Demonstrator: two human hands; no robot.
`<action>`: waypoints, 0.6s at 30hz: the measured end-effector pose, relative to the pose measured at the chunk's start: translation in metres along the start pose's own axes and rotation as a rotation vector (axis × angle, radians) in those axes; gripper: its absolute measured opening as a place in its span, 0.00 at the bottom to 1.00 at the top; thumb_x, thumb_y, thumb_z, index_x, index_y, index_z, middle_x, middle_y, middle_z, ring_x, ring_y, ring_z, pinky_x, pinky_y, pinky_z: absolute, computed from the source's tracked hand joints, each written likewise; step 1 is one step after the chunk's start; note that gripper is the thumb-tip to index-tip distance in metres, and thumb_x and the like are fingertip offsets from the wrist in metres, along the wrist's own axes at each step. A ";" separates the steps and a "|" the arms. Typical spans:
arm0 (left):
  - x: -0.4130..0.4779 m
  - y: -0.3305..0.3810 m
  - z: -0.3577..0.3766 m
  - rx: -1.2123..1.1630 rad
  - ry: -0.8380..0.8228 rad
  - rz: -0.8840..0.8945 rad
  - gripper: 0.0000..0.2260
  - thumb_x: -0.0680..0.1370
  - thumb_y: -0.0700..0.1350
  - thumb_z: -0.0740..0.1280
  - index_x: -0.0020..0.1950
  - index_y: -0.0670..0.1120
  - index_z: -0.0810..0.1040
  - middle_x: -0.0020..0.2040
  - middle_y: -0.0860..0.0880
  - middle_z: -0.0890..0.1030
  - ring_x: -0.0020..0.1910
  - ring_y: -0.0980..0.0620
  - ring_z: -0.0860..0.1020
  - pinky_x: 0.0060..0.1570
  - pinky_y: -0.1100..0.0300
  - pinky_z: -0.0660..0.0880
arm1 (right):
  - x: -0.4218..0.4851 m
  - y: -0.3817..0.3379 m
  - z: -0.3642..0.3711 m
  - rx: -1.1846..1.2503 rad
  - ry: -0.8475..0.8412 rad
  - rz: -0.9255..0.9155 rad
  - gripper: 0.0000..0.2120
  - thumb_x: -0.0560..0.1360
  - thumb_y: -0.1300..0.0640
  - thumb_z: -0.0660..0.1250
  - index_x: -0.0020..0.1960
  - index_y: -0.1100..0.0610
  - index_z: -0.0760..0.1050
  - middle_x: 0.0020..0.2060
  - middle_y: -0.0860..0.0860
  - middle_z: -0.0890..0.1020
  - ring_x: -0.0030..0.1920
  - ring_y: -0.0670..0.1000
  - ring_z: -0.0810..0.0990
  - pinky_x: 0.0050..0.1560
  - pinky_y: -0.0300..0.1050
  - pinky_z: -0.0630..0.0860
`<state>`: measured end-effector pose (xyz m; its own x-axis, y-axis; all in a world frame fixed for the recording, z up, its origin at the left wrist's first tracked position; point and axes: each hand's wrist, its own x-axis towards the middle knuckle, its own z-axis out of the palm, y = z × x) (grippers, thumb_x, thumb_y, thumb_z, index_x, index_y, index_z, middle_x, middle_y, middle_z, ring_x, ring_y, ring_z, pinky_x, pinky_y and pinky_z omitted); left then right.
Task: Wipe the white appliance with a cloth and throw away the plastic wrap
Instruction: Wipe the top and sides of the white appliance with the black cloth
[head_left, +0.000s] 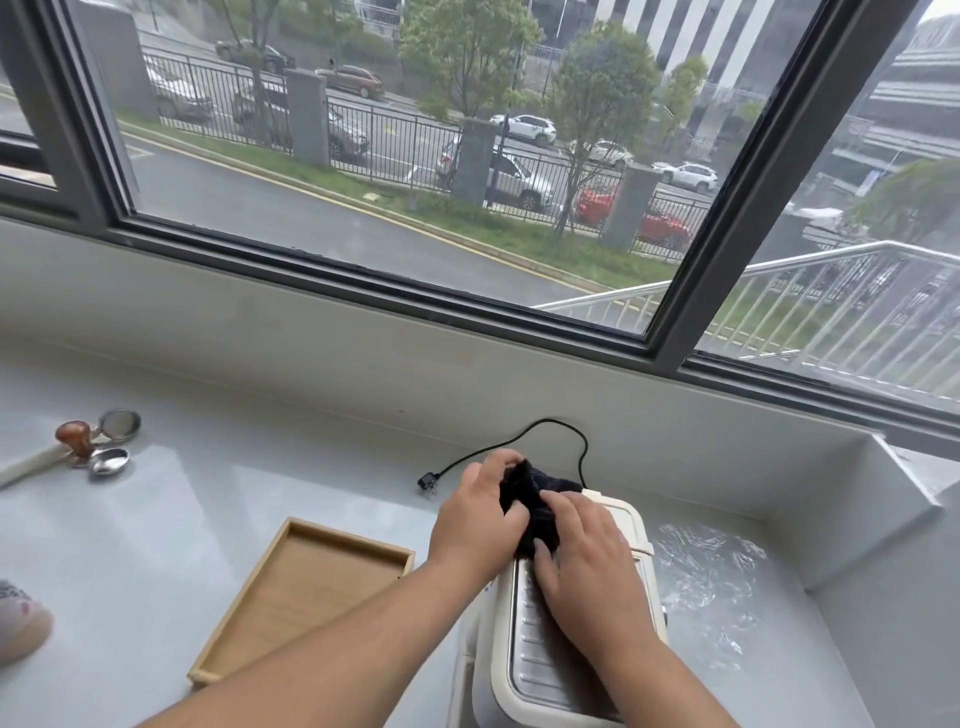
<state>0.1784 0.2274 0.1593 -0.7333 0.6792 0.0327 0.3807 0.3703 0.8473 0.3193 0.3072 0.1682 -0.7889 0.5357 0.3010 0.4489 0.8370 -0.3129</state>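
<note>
Countertop (260, 467): dark cloth (524, 493) atop white appliance (636, 519)

Bright overcast daylight thru window (363, 208); soft glare on tabletop (208, 493), faint shadows; wide-angle bend at edges, slight blur.

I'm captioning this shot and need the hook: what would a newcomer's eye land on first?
Probably the two hands at lower centre: the left hand grips a dark cloth and the right hand lies flat on it, atop the white appliance. Next come the crumpled plastic wrap glinting on the counter just right of the appliance, and the big window across the upper half.
</note>
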 end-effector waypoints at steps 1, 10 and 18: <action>0.003 0.001 -0.002 0.047 -0.047 0.018 0.20 0.76 0.47 0.64 0.64 0.66 0.70 0.56 0.54 0.74 0.52 0.48 0.78 0.52 0.54 0.76 | -0.002 0.001 0.002 -0.014 0.019 0.010 0.27 0.74 0.54 0.75 0.71 0.54 0.75 0.65 0.52 0.79 0.65 0.57 0.76 0.67 0.54 0.74; 0.002 0.006 0.004 0.410 -0.119 0.267 0.16 0.74 0.63 0.67 0.57 0.57 0.78 0.50 0.54 0.67 0.55 0.49 0.71 0.57 0.52 0.72 | 0.001 0.019 -0.004 0.060 0.083 0.086 0.14 0.76 0.58 0.63 0.59 0.52 0.80 0.58 0.48 0.81 0.59 0.54 0.75 0.63 0.49 0.72; -0.009 0.016 0.005 0.621 -0.107 0.466 0.17 0.71 0.67 0.58 0.41 0.55 0.72 0.43 0.55 0.67 0.47 0.48 0.70 0.46 0.52 0.62 | 0.005 0.019 -0.004 0.028 0.058 0.184 0.13 0.80 0.61 0.63 0.63 0.55 0.78 0.56 0.52 0.80 0.56 0.60 0.76 0.60 0.56 0.74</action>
<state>0.1942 0.2305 0.1697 -0.3741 0.8973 0.2344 0.9045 0.2973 0.3058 0.3255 0.3262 0.1670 -0.6687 0.6857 0.2874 0.5708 0.7212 -0.3925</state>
